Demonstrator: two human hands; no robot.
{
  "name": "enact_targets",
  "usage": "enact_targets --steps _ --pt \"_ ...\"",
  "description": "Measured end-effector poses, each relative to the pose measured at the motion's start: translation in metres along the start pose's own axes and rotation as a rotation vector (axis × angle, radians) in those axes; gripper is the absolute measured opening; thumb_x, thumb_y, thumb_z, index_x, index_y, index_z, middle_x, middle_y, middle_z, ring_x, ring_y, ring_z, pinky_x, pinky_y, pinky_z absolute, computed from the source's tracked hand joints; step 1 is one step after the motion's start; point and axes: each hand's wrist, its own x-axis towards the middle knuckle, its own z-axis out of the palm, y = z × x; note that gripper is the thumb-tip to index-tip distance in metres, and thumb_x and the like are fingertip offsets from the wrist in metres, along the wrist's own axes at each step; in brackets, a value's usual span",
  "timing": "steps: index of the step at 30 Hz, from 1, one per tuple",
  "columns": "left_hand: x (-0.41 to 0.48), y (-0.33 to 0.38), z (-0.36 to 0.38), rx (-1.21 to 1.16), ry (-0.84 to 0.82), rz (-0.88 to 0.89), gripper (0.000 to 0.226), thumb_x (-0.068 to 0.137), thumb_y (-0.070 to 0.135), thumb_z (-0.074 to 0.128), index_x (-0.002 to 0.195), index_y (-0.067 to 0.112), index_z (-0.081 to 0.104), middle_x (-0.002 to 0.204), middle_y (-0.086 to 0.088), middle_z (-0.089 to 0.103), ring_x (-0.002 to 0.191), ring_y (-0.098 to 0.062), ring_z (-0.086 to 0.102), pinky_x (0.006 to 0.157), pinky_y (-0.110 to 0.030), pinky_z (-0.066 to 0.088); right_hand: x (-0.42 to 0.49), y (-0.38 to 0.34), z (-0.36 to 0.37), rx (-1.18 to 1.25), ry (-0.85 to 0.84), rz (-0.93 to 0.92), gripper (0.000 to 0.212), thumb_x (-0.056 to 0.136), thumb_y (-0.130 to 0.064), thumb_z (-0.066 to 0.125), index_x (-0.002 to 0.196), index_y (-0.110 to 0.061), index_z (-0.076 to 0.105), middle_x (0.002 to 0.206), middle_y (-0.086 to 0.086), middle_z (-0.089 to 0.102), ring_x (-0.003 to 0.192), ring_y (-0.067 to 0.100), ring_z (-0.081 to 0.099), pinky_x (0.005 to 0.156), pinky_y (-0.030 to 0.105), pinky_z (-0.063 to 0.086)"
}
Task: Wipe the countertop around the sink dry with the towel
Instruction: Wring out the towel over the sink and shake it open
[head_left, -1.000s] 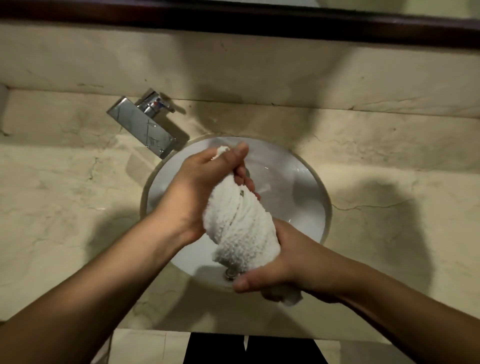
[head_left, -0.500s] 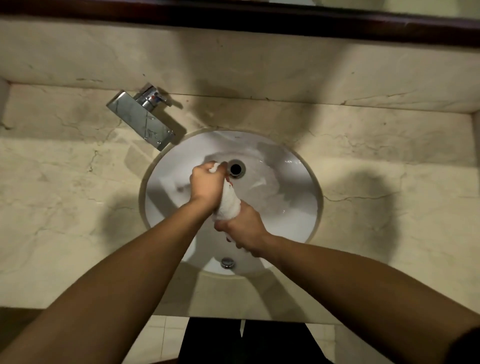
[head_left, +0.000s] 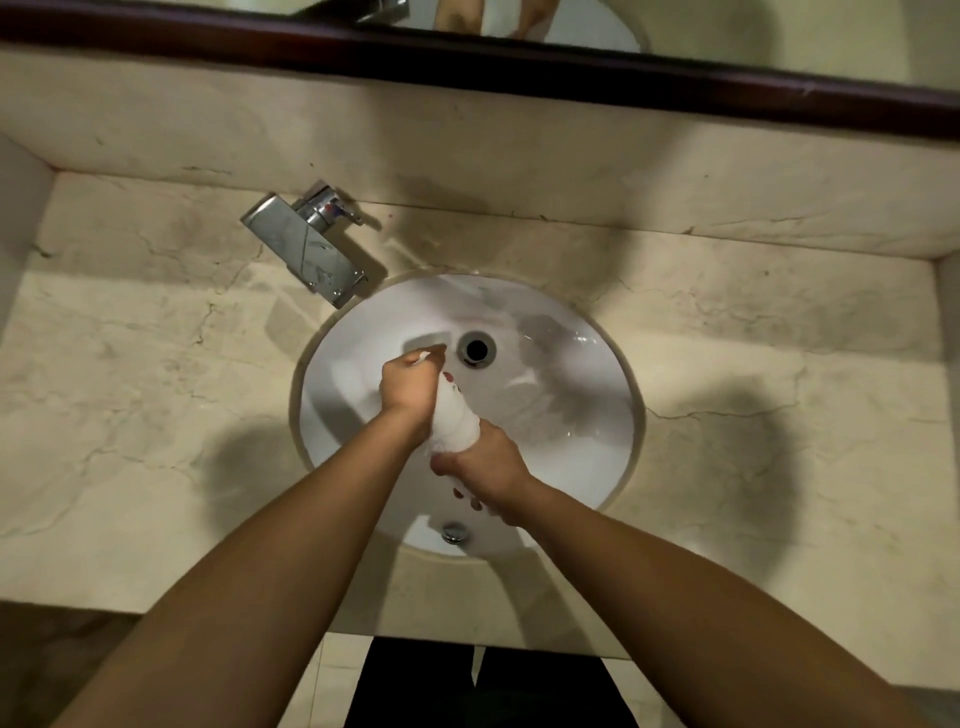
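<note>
A white towel (head_left: 453, 420), twisted into a tight roll, is held over the white oval sink (head_left: 582, 415). My left hand (head_left: 406, 383) grips its far end, close to the drain hole (head_left: 475, 349). My right hand (head_left: 485, 470) grips its near end, fingers curled round it. The beige marble countertop (head_left: 156, 395) runs around the basin on all sides. Both forearms reach in from the bottom of the view.
A chrome faucet (head_left: 306, 244) stands at the basin's back left, its spout over the rim. A marble backsplash (head_left: 467, 156) and a dark-framed mirror (head_left: 519, 67) rise behind. Side walls close the counter at left and right. An overflow cap (head_left: 454, 533) sits at the basin's near wall.
The hands with the towel have gone from close to the camera down into the basin. The towel looks wrung tighter and thinner than a second ago.
</note>
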Motion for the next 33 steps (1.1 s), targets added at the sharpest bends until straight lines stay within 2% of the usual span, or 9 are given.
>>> enact_targets --steps 2,7,10,13,16,20,25,30,33 --pt "-0.014 0.009 -0.010 -0.071 -0.059 -0.075 0.009 0.091 0.019 0.076 0.097 0.012 0.077 0.071 -0.013 0.068 0.057 -0.026 0.067 0.070 -0.038 0.059 -0.013 -0.009 -0.010 -0.015 -0.077 -0.013 0.034 0.071 -0.023 0.078 0.102 -0.024 0.064 0.074 0.019 0.072 0.052 0.027 0.053 0.046 0.032 0.040" --pt "-0.065 0.031 -0.034 -0.164 -0.375 -0.038 0.067 0.083 0.050 0.079 0.143 0.027 0.058 0.128 -0.004 0.074 0.117 -0.024 0.071 0.086 -0.040 0.060 -0.060 -0.031 -0.039 -0.012 -0.008 -0.115 0.052 0.075 -0.028 0.084 0.113 -0.030 0.048 0.082 0.008 0.069 0.051 0.020 0.057 0.042 0.029 0.042" --pt "-0.104 0.040 -0.028 -0.099 -0.430 0.070 0.053 0.091 0.034 0.076 0.139 0.024 0.057 0.126 -0.004 0.075 0.114 -0.022 0.073 0.080 -0.035 0.061 -0.087 -0.040 -0.048 0.015 0.001 -0.214 0.059 0.083 -0.030 0.083 0.125 -0.026 0.042 0.104 0.006 0.066 0.072 0.021 0.069 0.050 0.028 0.053" --pt "-0.124 0.051 -0.023 -0.146 -0.327 0.153 0.056 0.092 0.024 0.076 0.141 0.018 0.050 0.127 -0.009 0.072 0.114 -0.025 0.072 0.090 -0.039 0.061 -0.107 -0.046 -0.058 0.054 -0.047 -0.287 0.045 0.090 -0.034 0.077 0.126 -0.034 0.049 0.105 -0.005 0.071 0.086 0.012 0.072 0.070 0.036 0.063" --pt "-0.131 0.064 -0.023 -0.167 -0.267 0.188 0.062 0.091 0.026 0.079 0.138 0.018 0.041 0.127 -0.010 0.068 0.115 -0.026 0.070 0.100 -0.048 0.057 -0.117 -0.051 -0.069 0.174 -0.021 -0.334 0.037 0.093 -0.030 0.077 0.125 -0.036 0.060 0.113 -0.014 0.074 0.101 0.008 0.072 0.080 0.027 0.061" --pt "-0.145 0.077 -0.030 -0.346 -0.323 0.196 0.055 0.088 0.041 0.074 0.124 0.008 0.048 0.127 -0.014 0.068 0.118 -0.028 0.069 0.101 -0.049 0.056 -0.131 -0.062 -0.075 0.374 0.041 -0.380 0.029 0.093 -0.019 0.074 0.122 -0.021 0.073 0.114 -0.002 0.079 0.107 0.019 0.074 0.092 0.035 0.061" --pt "-0.166 0.097 -0.036 -0.533 -0.387 0.212 0.045 0.106 0.045 0.052 0.136 0.015 0.063 0.129 -0.008 0.073 0.120 -0.023 0.070 0.102 -0.046 0.055 -0.151 -0.080 -0.075 0.443 0.166 -0.458 0.016 0.097 -0.020 0.069 0.095 -0.016 0.084 0.096 0.016 0.080 0.093 0.028 0.076 0.086 0.049 0.059" --pt "-0.171 0.106 -0.044 -0.648 -0.452 0.165 0.053 0.102 0.048 0.054 0.141 0.013 0.062 0.140 -0.015 0.066 0.130 -0.031 0.064 0.108 -0.051 0.051 -0.180 -0.108 -0.089 0.267 0.347 -0.649 0.027 0.104 -0.017 0.061 0.085 -0.015 0.081 0.078 0.009 0.077 0.070 0.012 0.069 0.066 0.028 0.052" --pt "-0.184 0.108 -0.055 -0.681 -0.565 0.185 0.044 0.107 0.039 0.046 0.137 0.012 0.063 0.132 -0.008 0.072 0.126 -0.023 0.067 0.107 -0.045 0.051 -0.203 -0.129 -0.102 0.232 0.339 -0.748 0.026 0.105 -0.018 0.058 0.097 -0.011 0.082 0.083 0.003 0.080 0.077 0.012 0.074 0.069 0.024 0.056"
